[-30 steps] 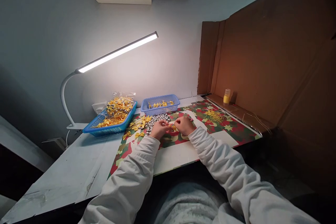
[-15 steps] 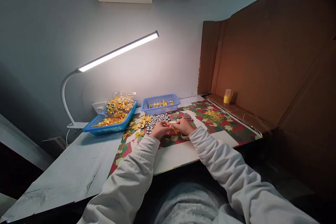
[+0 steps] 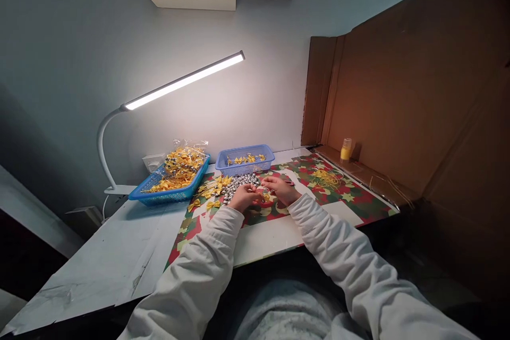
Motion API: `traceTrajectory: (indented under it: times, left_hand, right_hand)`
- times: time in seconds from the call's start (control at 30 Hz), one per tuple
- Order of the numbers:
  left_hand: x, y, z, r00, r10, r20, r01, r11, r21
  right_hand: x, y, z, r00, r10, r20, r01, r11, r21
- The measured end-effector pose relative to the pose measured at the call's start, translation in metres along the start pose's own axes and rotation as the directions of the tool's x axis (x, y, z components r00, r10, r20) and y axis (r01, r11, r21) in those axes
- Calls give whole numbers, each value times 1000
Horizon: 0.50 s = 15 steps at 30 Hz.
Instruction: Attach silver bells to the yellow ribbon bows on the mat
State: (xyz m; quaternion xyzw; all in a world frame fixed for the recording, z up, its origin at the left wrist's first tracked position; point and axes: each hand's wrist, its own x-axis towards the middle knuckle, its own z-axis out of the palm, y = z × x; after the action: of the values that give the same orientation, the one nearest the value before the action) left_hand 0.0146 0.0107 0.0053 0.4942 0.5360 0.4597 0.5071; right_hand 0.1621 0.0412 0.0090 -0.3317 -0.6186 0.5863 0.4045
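Cardboard (image 3: pixel 406 79) stands upright along the right side of the work area, by my remote check. Table (image 3: pixel 99 255) spans the lower view, partly covered by a patterned sheet (image 3: pixel 370 202). Lamp (image 3: pixel 185 81), lit, reaches over the back from the left. Blue tray (image 3: pixel 171 196), heaped with yellow bows, sits at back left; a smaller blue basket (image 3: pixel 255 166), holding some bows, sits to its right. Both hands meet over the sheet: left hand (image 3: pixel 243 197) and right hand (image 3: pixel 281 191) face each other, fingertips near one another. Silver beads (image 3: pixel 243 181) lie piled just beyond the left hand. Smallest item, and the one I rate as decisive: a yellow bow (image 3: pixel 265 198) low between the hands. I place it just beside the left fingertips, on their right, and on the wearer's side of the right fingertips; the left hand is the nearer. Its long axis is too small to read. Grip finding: left fingers are curled, but I cannot tell whether they pinch the bow; right fingertips are bunched, and I cannot tell whether they press together on something fine or stand slightly apart.
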Motion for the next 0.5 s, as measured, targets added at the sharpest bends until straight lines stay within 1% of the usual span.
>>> traceTrajectory:
  times: [0.13, 0.23, 0.37, 0.5]
  left_hand:
    - [6, -5, -2, 995, 80, -55, -79, 997, 20]
    - [8, -7, -3, 990, 128, -53, -128, 992, 0]
    - [8, -6, -2, 984, 177, -28, -178, 983, -52]
    - [4, -2, 1, 978, 209, -7, -209, 974, -86]
  right_hand:
    - [-6, -13, -4, 988, -127, 89, 115, 984, 136]
    - [-10, -23, -8, 974, -192, 123, 170, 971, 167]
    - [-13, -36, -9, 962, -249, 109, 229, 958, 174]
    - [-14, -47, -2, 950, -308, 40, 294, 933, 207]
